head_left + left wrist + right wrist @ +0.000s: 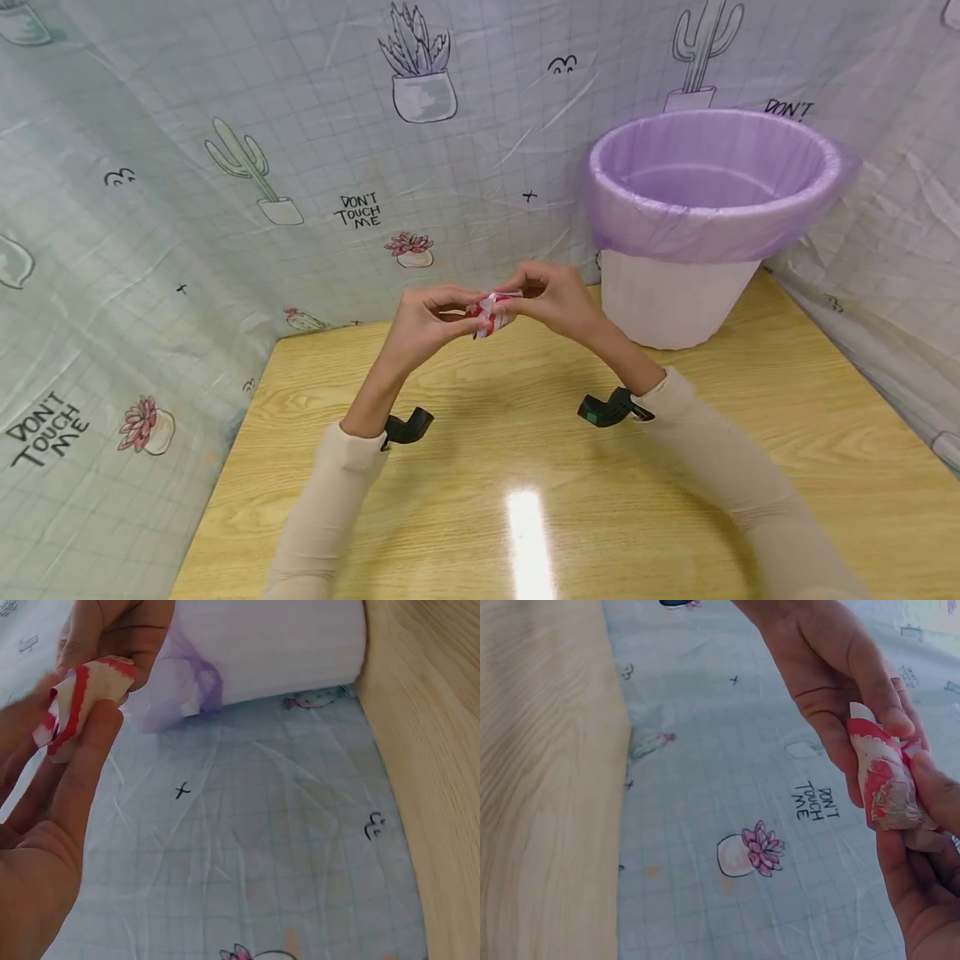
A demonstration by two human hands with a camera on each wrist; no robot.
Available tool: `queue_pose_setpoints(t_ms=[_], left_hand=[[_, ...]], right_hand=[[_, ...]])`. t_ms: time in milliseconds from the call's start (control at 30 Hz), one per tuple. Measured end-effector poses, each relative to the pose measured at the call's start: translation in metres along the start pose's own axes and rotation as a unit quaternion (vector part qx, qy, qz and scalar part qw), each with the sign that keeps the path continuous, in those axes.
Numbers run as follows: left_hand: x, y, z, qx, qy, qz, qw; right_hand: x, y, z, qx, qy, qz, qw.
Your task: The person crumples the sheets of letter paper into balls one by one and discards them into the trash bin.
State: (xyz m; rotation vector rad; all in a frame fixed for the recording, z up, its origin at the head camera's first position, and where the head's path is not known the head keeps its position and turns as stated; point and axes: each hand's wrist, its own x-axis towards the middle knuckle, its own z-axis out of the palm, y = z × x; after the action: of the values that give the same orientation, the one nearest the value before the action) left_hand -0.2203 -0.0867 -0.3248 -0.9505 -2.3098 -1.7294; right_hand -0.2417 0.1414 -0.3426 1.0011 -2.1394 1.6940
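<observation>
A small crumpled red-and-white piece of paper or wrapper point(491, 314) is held up above the table between both hands. My left hand point(427, 323) pinches its left side with thumb and fingers. On the other side, my right hand point(558, 302) pinches it with thumb and fingertips. In the left wrist view the crumpled paper point(94, 694) shows a jagged red border along a pale face. The right wrist view shows the same paper point(889, 780) squeezed into folds, with a white edge at its top. Its exact kind cannot be told.
A white bin point(667, 300) lined with a purple bag point(675, 229) stands on the table at the back right. The wooden table point(480, 467) lies under both arms. A curtain printed with cacti point(300, 125) hangs behind and at the sides.
</observation>
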Motion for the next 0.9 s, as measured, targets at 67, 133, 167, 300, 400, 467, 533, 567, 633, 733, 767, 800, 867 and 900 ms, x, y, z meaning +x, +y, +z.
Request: queue_pose_setpoints(t_ms=[67,133,167,300,400,467,533,567,633,733,767,800,867,900], left_hand=[[-0.001,-0.001,0.000,0.008,-0.012,0.028,0.9995],[-0.001,-0.003,0.002,0.036,-0.020,0.075,0.9963],[-0.001,-0.005,0.003,0.049,-0.021,0.098,0.9938],[0.000,-0.011,0.008,0.098,0.001,0.159,0.9824],[0.001,-0.015,0.012,0.097,0.032,0.176,0.9790],[0.002,-0.017,0.015,0.092,0.052,0.184,0.9773],[0.003,-0.019,0.017,0.078,0.073,0.177,0.9783],[0.004,-0.020,0.018,0.069,0.081,0.168,0.9800],[0.006,-0.021,0.017,0.049,0.091,0.140,0.9848],[0.007,-0.023,0.012,0.006,0.088,0.059,0.9944],[0.007,-0.024,0.010,-0.012,0.081,0.030,0.9962],[0.007,-0.024,0.007,-0.027,0.073,0.002,0.9969],[0.006,-0.023,0.002,-0.058,0.053,-0.045,0.9959],[0.005,-0.022,0.000,-0.072,0.039,-0.061,0.9948]], right_hand=[[0.001,0.001,0.000,0.007,0.008,0.025,1.000],[0.002,0.002,0.001,0.020,0.016,0.044,0.999],[0.003,0.004,0.001,0.031,0.020,0.051,0.998],[0.005,0.010,0.001,0.059,0.025,0.071,0.995],[0.007,0.011,0.002,0.065,0.027,0.079,0.994],[0.008,0.011,0.002,0.066,0.032,0.082,0.994],[0.008,0.009,0.002,0.061,0.040,0.087,0.994],[0.008,0.007,0.003,0.056,0.042,0.089,0.994],[0.008,0.006,0.003,0.036,0.038,0.086,0.995],[0.007,0.006,-0.002,0.019,0.002,0.079,0.997],[0.006,0.007,-0.005,0.035,-0.019,0.081,0.996],[0.005,0.008,-0.009,0.053,-0.044,0.088,0.994],[0.002,0.010,-0.017,0.099,-0.094,0.110,0.984],[0.000,0.010,-0.020,0.123,-0.115,0.124,0.978]])
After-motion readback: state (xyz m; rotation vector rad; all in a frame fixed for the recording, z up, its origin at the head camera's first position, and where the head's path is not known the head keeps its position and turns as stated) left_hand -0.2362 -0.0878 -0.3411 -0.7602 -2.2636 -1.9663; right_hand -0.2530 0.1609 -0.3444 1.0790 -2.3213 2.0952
